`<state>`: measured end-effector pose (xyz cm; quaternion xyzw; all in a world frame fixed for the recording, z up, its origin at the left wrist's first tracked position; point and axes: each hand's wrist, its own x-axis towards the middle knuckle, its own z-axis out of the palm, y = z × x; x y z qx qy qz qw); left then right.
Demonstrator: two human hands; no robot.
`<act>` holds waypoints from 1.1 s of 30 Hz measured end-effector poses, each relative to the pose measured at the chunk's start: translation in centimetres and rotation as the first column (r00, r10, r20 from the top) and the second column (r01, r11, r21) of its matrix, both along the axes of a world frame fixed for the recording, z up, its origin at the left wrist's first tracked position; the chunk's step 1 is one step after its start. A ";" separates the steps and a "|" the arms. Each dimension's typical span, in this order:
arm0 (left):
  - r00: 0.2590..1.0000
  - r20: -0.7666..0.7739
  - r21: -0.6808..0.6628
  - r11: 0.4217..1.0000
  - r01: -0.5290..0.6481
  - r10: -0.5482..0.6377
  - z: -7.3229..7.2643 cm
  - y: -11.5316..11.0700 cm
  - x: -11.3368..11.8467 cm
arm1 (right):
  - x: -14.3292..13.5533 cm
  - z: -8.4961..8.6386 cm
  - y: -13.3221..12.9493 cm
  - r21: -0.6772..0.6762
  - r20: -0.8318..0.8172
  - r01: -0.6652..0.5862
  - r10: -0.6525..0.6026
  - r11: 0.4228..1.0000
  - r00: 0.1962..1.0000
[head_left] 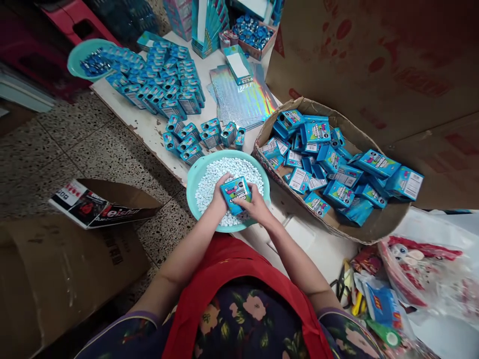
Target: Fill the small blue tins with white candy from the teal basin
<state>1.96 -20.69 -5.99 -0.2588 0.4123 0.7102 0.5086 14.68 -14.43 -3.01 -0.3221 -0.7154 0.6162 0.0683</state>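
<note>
Between my two hands is a small blue candy box (236, 192) with pink and green print, held above a turquoise basin (193, 192). Small white candies (209, 182) fill much of the basin. My left hand (220, 193) wraps the left side of the box, and my right hand (257, 203) grips its right side with the thumb across the front. Just beyond the basin stand several similar boxes (190, 142) upright, with dark round holes in their tops.
A cut-down carton (258, 154) of loose blue boxes lies to the right. Many boxes (168, 80) stand in rows at the far left, beside a basin of blue caps (80, 60). Shiny sheets (239, 102) lie on the table. Plastic bags (445, 269) are at lower right, an open carton (108, 199) at left.
</note>
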 end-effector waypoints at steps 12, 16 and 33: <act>0.867 -0.490 0.024 0.995 -0.094 0.094 3.5 0.4 1.6 | -0.7 1.4 -1.8 0.489 0.001 0.134 -0.155 0.862 0.988; 0.926 -0.377 -0.028 1.000 0.014 -0.023 4.7 -0.4 0.2 | 0.9 1.3 0.1 0.312 -0.099 0.180 -0.156 0.933 0.983; 0.792 -0.592 0.097 0.988 -0.116 0.151 7.3 -0.5 0.4 | 1.4 1.7 -1.2 0.496 -0.058 0.093 -0.074 0.863 0.996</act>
